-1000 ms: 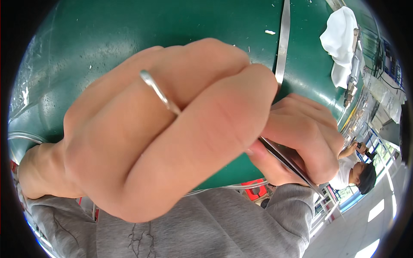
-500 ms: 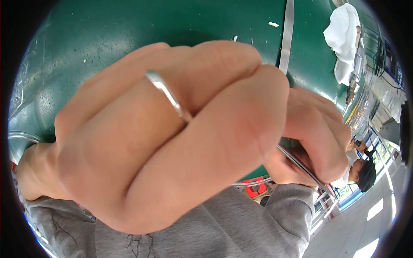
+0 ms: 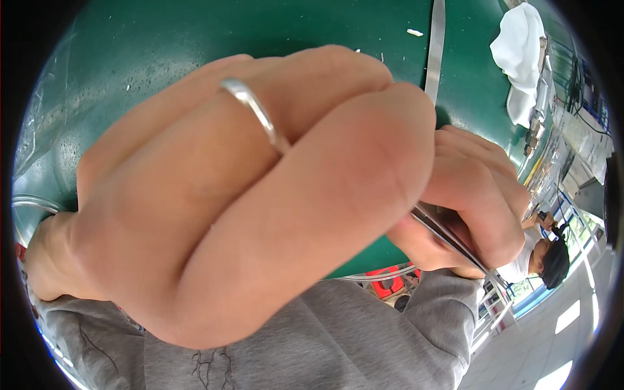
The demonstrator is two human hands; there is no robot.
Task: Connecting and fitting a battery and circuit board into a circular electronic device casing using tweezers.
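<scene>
My left hand (image 3: 260, 188), very close to the camera, fills much of the picture. It wears a silver ring (image 3: 252, 107), and its fingers are curled closed. Whatever those fingers pinch is hidden behind them. Just to its right, my right hand (image 3: 471, 195) is closed around slim metal tweezers (image 3: 448, 238), which slant from upper left to lower right. The upper end of the tweezers disappears behind my left forefinger, so I cannot tell what it touches.
Under my hands is a green work surface (image 3: 162, 52) with small white scraps. A flat metal strip (image 3: 436, 55) lies beyond them. At the right are a crumpled white cloth (image 3: 518, 62) and a metal rod with fittings (image 3: 535, 130). Farther right is a person in a dark cap (image 3: 556, 265).
My left hand has risen a little in the picture. My right hand has shifted slightly up with the tweezers, and more of their upper part shows. Both hands stay closed.
</scene>
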